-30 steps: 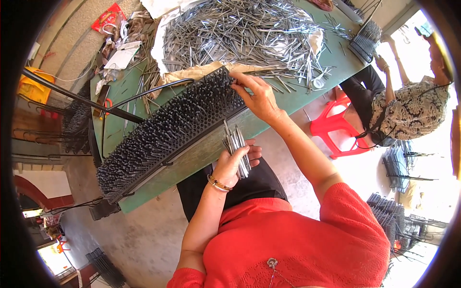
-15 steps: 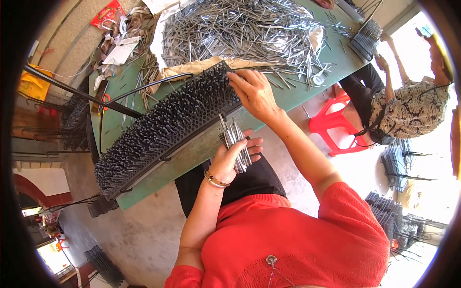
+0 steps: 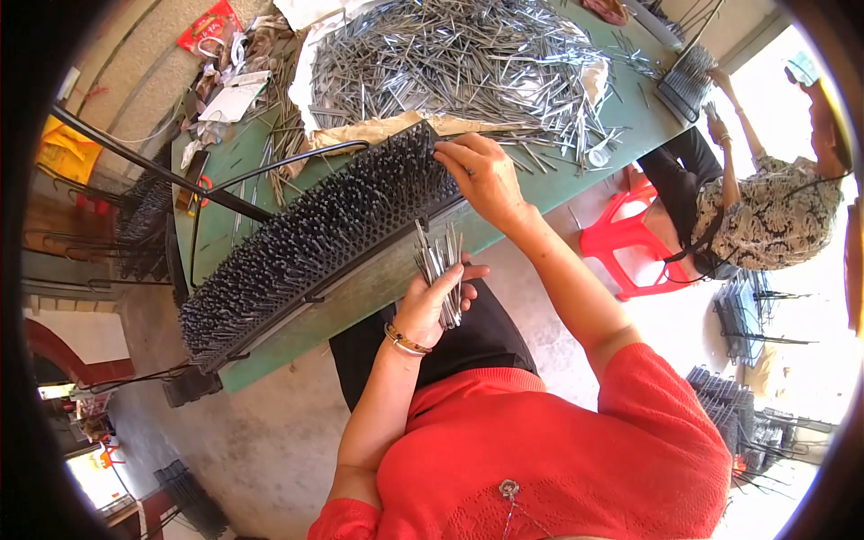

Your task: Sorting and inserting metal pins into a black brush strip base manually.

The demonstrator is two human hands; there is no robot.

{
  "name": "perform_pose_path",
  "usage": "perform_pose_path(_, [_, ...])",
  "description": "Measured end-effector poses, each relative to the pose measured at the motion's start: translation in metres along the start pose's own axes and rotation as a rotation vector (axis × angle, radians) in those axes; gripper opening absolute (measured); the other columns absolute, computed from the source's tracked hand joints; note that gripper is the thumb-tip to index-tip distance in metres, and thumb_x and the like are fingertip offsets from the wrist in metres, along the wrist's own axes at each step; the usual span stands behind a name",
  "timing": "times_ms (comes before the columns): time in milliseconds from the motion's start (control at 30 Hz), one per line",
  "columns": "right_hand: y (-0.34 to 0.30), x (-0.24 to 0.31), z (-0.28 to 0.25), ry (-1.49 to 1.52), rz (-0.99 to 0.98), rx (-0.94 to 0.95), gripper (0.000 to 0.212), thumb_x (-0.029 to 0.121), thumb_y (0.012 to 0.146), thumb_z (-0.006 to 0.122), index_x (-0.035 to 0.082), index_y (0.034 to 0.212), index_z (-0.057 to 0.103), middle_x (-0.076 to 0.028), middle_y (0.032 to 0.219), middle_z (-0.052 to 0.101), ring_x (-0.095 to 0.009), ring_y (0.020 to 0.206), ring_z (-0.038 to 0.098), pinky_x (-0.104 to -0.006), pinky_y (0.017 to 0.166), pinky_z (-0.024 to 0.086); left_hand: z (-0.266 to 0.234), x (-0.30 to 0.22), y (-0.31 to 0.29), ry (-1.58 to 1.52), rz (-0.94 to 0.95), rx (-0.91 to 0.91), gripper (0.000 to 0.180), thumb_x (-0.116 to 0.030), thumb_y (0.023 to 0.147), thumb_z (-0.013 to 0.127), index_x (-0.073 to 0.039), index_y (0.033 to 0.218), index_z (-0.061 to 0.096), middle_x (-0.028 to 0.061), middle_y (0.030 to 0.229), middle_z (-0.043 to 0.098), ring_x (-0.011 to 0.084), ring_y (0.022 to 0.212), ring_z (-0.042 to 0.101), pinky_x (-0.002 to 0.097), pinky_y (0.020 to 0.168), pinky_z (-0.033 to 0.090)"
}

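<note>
A loose bundle of thin metal rods (image 3: 440,256) lies in my left hand (image 3: 423,310), gripped under the thumb with the ends fanning upward. At the right end of a long black rack (image 3: 297,247), my right hand (image 3: 490,184) has thumb and forefinger pinched together at the pins. What sits in that pinch, if anything, is too small to make out. Dark upright pins fill most of the rack, while a strip of bare holes shows along its near side. The rack lies slantwise on the green table (image 3: 378,283), just beyond my left hand.
A big heap of metal rods (image 3: 450,72) covers the back of the table on paper. A bent black metal frame (image 3: 261,171) crosses the rack's left part. A person (image 3: 765,216) works by the red stool (image 3: 630,238) at right. Pin racks (image 3: 724,396) stand on the floor.
The left hand's fingers have curled in a little and the rods in it have shifted. My right hand stays at the rack's right end. The whole view has moved slightly.
</note>
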State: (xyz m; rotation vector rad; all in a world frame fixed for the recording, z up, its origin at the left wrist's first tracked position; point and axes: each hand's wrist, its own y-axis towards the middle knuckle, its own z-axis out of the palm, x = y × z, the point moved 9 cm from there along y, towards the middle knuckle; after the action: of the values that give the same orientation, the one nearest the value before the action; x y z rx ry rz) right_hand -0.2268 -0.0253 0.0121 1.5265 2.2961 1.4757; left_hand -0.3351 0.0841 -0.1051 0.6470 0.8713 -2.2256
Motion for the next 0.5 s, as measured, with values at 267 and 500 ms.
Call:
perform_pose_path(267, [0.002,0.002,0.005,-0.012,-0.027,0.042,0.018,0.010,0.080,0.066,0.004,0.097,0.067,-0.010,0.084,0.063,-0.029,0.077,0.060,-0.0359,0.067,0.048,-0.011,0.002,-0.001,-0.012,0.017,-0.067,0.030,-0.021,0.092,0.058,-0.004,0.115,0.053,0.0111,0.099,0.065,0.0123,0.075,0.061,0.0248,0.062,0.050])
perform_pose_path(500, [0.002,0.005,0.002,-0.023,0.003,0.057,0.018,0.010,0.081,0.065,0.004,0.099,0.067,-0.011,0.084,0.062,-0.029,0.077,0.059,-0.0368,0.067,0.047,-0.018,0.000,-0.003,-0.047,0.023,-0.123,0.030,-0.023,0.092,0.058,-0.004,0.115,0.055,0.0095,0.100,0.064,0.0124,0.078,0.060,0.0247,0.063,0.052])
